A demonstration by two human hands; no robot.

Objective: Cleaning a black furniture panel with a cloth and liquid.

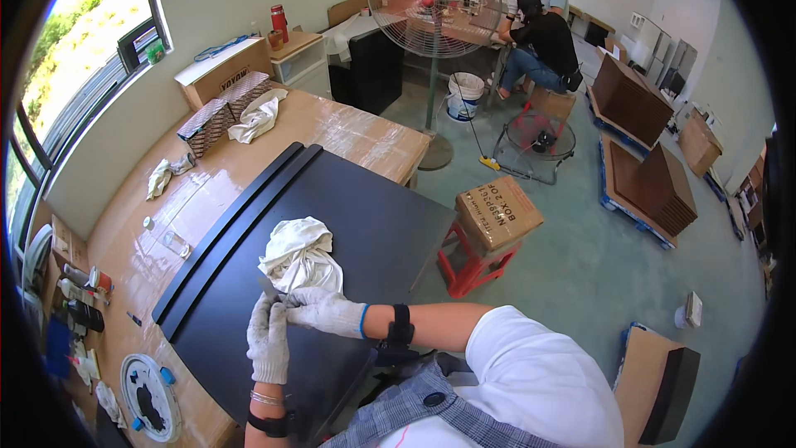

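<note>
My left hand (268, 342) and my right hand (325, 312), both in pale knit work gloves, meet over the near part of a large dark panel (373, 207). The fingers of both are closed together around a small, flat grey piece (268, 288), whose kind I cannot make out. Just beyond my gloves a crumpled white cloth (300, 254) lies on the panel. Two long dark strips (240, 228) run along the panel's left side. The panel rests on a table (124, 241) covered with brown board and clear film.
To the left lie a clear bottle (176, 243), several bottles and tools, and a round white lid (150, 398). More rags (259, 116) sit near the window. On the right, a carton (499, 212) tops a red stool (477, 264). Behind stand a fan (433, 4) and seated people (543, 46).
</note>
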